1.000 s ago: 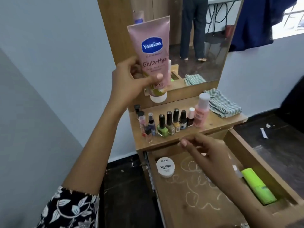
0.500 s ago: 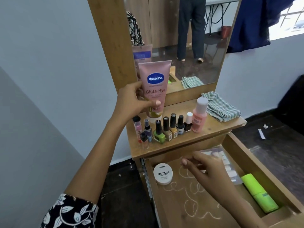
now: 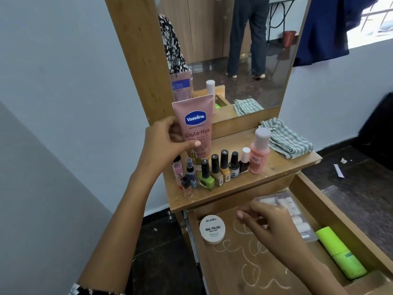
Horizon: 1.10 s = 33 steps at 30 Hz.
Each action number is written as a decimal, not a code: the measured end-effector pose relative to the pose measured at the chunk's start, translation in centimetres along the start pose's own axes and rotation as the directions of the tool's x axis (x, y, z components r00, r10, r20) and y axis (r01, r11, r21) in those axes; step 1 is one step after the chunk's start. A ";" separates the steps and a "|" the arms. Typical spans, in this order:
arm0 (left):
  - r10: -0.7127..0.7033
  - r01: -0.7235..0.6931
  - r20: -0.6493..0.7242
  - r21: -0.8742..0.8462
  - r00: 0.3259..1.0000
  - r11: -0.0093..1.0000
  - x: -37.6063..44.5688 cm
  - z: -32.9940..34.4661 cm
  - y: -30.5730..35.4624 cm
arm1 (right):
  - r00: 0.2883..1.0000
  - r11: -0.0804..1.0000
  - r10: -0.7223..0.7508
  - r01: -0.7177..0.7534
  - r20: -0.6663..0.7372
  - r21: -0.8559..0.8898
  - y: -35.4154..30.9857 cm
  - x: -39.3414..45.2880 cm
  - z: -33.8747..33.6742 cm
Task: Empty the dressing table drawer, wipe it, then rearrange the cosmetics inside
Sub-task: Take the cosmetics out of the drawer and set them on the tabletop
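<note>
- Standing against a pale wall: wooden counter with mirror.
- Still emptying: left hand gripping tube, setting it behind bottles.
- Hovering loosely curled, empty, over drawer: right hand; next, reaching for jar.

left hand grips Vaseline tube | right hand over drawer

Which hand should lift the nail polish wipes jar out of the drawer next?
Right. The right hand hovers empty in the drawer beside the jar; the left hand grips the lotion tube.
</note>
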<state>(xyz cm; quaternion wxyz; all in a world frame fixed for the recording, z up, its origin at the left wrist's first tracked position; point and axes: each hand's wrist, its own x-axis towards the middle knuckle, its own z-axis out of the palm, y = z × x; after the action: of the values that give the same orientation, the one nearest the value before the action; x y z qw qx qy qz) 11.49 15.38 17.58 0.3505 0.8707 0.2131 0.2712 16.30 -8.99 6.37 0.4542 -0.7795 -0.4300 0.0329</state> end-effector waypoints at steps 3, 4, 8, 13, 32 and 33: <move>-0.040 0.039 -0.150 -0.012 0.988 0.999 -1.3 -0.9 0.4 | 1.000 1.000 0.015 -0.014 0.014 -0.012 0.1 -0.1 0.0; -0.040 0.037 -0.206 -0.018 0.978 0.999 -2.1 -1.1 0.6 | 1.000 1.000 0.020 -0.020 0.017 -0.013 0.0 -0.2 -0.1; 0.042 -0.052 -0.436 -0.010 0.899 0.999 -6.2 -1.0 2.1 | 0.999 0.999 0.054 -0.054 0.007 -0.006 -0.1 -0.2 -0.3; 0.188 -0.195 -0.404 0.025 0.895 0.981 -12.8 3.1 3.0 | 0.995 0.995 0.101 -0.101 -0.002 0.016 -0.2 -0.4 -0.8; -0.111 -0.317 0.523 0.657 0.845 0.684 -13.3 11.3 -2.1 | 0.935 0.917 0.354 -0.341 0.028 -0.206 2.1 -2.5 -0.4; -0.125 -0.315 0.539 0.648 0.833 0.694 -13.0 11.5 -2.1 | 0.932 0.915 0.359 -0.343 0.041 -0.213 2.2 -2.5 -0.4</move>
<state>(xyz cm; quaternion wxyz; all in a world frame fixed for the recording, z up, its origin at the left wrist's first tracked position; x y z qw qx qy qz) 8.36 3.80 4.89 0.0152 0.9866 0.1448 -0.0735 16.29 -11.49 4.17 0.3420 -0.8841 -0.3020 0.1011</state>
